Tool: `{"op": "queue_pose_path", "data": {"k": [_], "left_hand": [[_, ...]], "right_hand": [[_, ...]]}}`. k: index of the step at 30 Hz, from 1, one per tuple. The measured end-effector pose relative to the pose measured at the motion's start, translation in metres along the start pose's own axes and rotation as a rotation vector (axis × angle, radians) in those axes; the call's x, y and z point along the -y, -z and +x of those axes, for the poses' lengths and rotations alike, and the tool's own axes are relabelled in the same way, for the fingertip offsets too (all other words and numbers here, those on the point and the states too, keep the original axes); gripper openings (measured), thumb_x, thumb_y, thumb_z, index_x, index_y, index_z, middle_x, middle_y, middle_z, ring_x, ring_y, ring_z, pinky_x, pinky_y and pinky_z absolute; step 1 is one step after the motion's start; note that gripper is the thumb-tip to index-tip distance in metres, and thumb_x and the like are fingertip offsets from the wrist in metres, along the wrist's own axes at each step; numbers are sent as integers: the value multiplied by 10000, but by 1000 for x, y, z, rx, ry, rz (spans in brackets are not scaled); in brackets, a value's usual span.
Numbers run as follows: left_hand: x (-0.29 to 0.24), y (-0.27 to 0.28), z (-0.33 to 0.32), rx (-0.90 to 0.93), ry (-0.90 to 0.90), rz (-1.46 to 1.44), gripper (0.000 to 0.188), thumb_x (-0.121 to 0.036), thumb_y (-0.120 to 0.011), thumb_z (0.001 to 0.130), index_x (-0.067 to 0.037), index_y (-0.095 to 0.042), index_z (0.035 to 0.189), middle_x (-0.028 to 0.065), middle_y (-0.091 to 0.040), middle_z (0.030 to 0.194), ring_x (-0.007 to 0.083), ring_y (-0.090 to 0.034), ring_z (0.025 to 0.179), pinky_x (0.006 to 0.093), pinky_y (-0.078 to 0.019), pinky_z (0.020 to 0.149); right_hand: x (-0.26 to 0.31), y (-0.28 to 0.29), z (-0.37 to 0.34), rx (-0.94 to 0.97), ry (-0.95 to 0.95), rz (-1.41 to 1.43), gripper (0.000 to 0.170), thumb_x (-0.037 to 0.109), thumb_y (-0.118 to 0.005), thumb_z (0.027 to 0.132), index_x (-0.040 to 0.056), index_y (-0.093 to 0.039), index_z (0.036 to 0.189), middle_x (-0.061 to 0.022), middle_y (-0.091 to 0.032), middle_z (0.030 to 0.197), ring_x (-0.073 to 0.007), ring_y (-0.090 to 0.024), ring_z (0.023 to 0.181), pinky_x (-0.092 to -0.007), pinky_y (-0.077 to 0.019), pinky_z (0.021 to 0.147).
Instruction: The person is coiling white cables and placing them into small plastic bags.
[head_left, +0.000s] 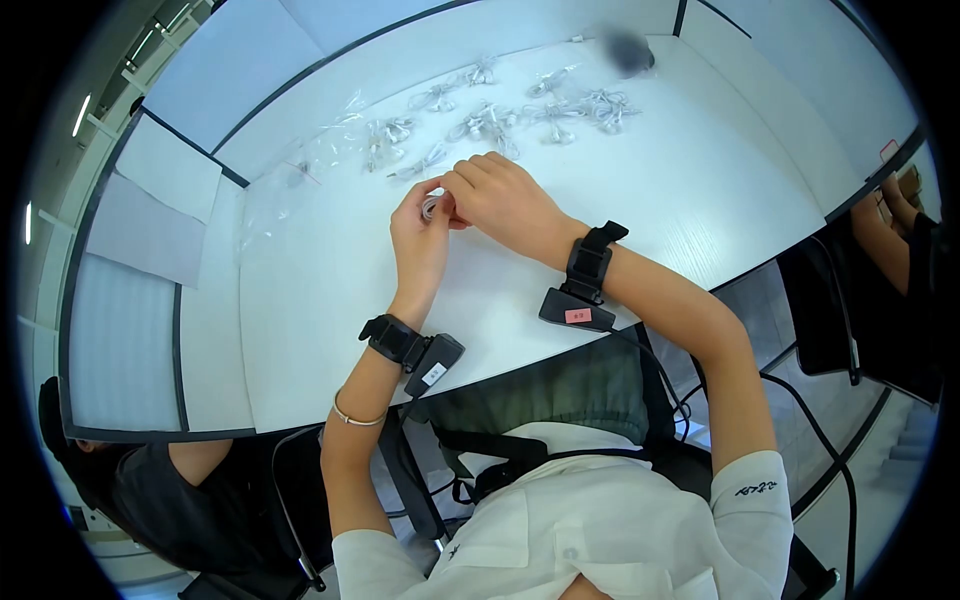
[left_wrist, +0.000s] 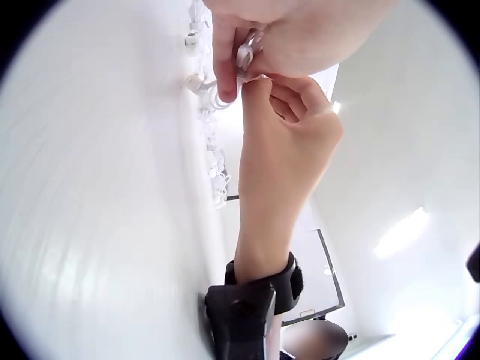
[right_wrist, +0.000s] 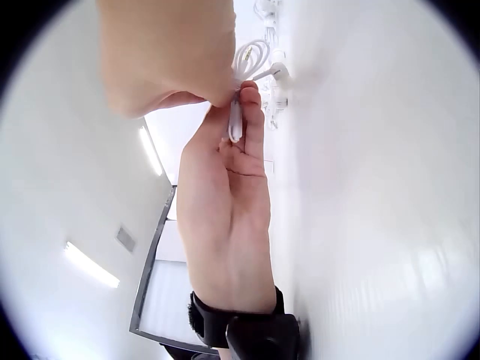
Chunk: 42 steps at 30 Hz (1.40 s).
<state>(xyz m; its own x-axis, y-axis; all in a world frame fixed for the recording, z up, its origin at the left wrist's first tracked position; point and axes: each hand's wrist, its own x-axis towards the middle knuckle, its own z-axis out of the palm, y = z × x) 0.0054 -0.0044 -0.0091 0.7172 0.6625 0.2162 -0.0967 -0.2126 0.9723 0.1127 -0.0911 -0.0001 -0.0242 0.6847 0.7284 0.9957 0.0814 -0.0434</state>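
A small coiled white cable (head_left: 430, 207) sits between my two hands above the table. My left hand (head_left: 418, 240) holds the coil in its curled fingers, palm turned inward. At the top of the bundle, my right hand (head_left: 505, 200) pinches the cable between thumb and fingertips. In the right wrist view, loops of the white cable (right_wrist: 251, 60) stand out past the fingertips, with a gold plug tip among them, and a folded length lies along the left fingers. The left wrist view shows the right thumb and forefinger meeting right beside the left fingers. Part of the bundle is hidden by both hands.
Several coiled white cables (head_left: 485, 125) lie in a loose group toward the back of the white table (head_left: 700, 230). Clear plastic bags (head_left: 330, 140) are at the back left. A blurred dark object (head_left: 628, 52) stands at the back right. Low partitions (head_left: 330, 70) border the table.
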Motion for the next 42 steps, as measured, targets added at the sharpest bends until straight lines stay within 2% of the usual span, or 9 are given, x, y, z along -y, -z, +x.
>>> {"op": "queue_pose_path", "data": {"k": [5, 14, 17, 20, 23, 26, 29, 35, 42], "left_hand": [[1, 2, 0, 9, -3, 17, 194, -33, -458, 877, 81, -550, 1005, 108, -610, 737, 153, -611, 614, 243, -496, 574], [3, 5, 2, 50, 7, 19, 198, -40, -474, 879, 77, -556, 1015, 91, -601, 726, 122, -564, 581, 232, -466, 554], [0, 4, 0, 19, 14, -45, 222, -48, -480, 881, 82, -550, 1046, 86, -599, 726, 118, -555, 581, 233, -459, 552], [1, 4, 1, 18, 7, -50, 245, -63, -483, 885, 84, -543, 1072, 85, -600, 729, 117, -554, 588, 231, -456, 554], [-5, 4, -1, 7, -13, -50, 248, -79, -489, 889, 80, -546, 1069, 86, -602, 736, 118, -555, 593, 231, -455, 561], [-3, 3, 0, -14, -19, -82, 241, -87, -491, 891, 75, -552, 1058, 88, -605, 739, 120, -556, 596, 232, -456, 568], [-1, 3, 0, -43, -31, -78, 234, -87, -491, 891, 69, -556, 1052, 85, -607, 734, 120, -559, 599, 233, -455, 572], [-1, 0, -1, -49, -46, -13, 232, -84, -494, 888, 61, -556, 1058, 81, -607, 716, 115, -565, 606, 231, -458, 570], [2, -2, -1, -41, -45, -14, 228, -82, -494, 884, 67, -562, 1044, 81, -606, 717, 112, -563, 594, 226, -461, 555]], "right_hand": [[7, 6, 2, 37, 14, 13, 270, 72, -625, 672, 38, -495, 905, -58, -527, 744, -201, -527, 729, -297, -424, 695], [-1, 3, 2, 16, 36, 86, 236, 56, -601, 695, 58, -492, 904, -51, -534, 740, -210, -532, 736, -303, -433, 698], [-1, 2, 2, 7, -198, 201, 221, 78, -615, 702, 64, -504, 894, -48, -547, 728, -215, -545, 713, -311, -446, 671], [-4, 0, 1, -117, -178, 216, 186, 100, -631, 708, 66, -528, 859, -46, -562, 731, -218, -554, 696, -323, -453, 651], [-6, 0, 1, -145, -148, 141, 146, 107, -640, 716, 65, -544, 818, -46, -568, 745, -217, -556, 713, -322, -458, 657], [-1, 4, 3, -136, -137, 88, 90, 107, -590, 733, 41, -537, 763, -82, -558, 729, -230, -549, 710, -331, -453, 693], [1, 1, 1, -156, -122, 106, 93, 106, -590, 732, 35, -539, 766, -85, -556, 729, -236, -548, 713, -329, -452, 701], [1, 2, 0, -119, -234, 255, 90, 84, -588, 706, 29, -537, 756, -96, -558, 726, -252, -551, 715, -341, -452, 693], [-1, 0, -2, -93, -228, 232, 106, 88, -594, 678, 25, -536, 740, -102, -559, 723, -255, -553, 709, -348, -450, 690]]}}
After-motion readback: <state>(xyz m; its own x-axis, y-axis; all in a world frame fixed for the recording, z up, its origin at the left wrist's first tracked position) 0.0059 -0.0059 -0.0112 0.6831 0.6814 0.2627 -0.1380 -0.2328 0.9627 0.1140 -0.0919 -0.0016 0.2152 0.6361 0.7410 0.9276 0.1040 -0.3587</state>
